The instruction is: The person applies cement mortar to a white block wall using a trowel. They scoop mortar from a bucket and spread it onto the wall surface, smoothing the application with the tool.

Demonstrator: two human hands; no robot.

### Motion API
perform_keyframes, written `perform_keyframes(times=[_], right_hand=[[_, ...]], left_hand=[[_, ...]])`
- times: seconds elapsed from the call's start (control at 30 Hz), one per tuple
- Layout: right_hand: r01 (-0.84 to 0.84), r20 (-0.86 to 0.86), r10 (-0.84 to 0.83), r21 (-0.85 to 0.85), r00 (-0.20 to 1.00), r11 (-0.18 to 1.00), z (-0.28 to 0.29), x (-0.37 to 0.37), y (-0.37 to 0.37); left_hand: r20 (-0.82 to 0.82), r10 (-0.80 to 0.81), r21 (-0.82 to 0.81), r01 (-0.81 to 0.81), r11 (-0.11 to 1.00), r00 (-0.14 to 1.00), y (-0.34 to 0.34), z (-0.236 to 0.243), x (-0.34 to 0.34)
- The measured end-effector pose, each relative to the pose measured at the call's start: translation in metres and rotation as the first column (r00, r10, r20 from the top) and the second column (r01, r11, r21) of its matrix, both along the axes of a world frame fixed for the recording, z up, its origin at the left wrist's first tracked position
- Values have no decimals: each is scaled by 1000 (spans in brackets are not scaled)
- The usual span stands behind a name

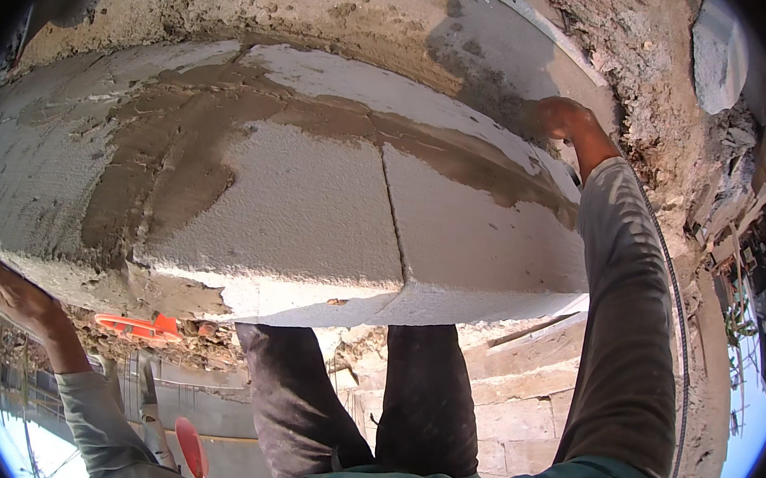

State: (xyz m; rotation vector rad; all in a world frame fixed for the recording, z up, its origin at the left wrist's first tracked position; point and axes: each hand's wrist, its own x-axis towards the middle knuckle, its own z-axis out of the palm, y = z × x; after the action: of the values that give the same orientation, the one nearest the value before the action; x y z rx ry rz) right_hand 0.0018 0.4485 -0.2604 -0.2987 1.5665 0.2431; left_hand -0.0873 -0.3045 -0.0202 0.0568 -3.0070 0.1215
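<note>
Pale, light-weight building blocks form a broad ledge before me, joined by a dark seam. Wet grey-brown mortar is smeared over their left part and along the back. My left hand lies with straight fingers against the ledge's near left edge and holds nothing visible. Reaching over the right end, my right hand is beside the plastered wall behind the blocks. Its fingers are curled and partly lost in shadow; whatever they may hold cannot be made out.
A ribbed bar or cable curves past my right arm. Rough broken masonry rises at the far right. Below the ledge at left lie an orange object and rubble. A red oval object shows lower down. My legs stand against the near side.
</note>
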Motion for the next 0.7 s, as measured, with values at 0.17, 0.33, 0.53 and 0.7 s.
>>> perform_keyframes(times=[0.17, 0.33, 0.53, 0.7], right_hand=[[31, -16, -31, 3, 999, 1000, 52, -74, -123], [274, -135, -286, -100, 949, 957, 73, -113, -186], [355, -177, -373, -125, 911, 927, 75, -84, -114], [223, -215, -184, 172, 959, 960, 62, 20, 45]], left_hand=[[-50, 8, 165, 1, 986, 999, 25, 7, -5], [-64, 35, 159, -24, 987, 997, 35, 3, -7], [-51, -25, 42, 27, 999, 998, 23, 5, 3], [50, -212, -112, 217, 970, 976, -50, 18, -3]])
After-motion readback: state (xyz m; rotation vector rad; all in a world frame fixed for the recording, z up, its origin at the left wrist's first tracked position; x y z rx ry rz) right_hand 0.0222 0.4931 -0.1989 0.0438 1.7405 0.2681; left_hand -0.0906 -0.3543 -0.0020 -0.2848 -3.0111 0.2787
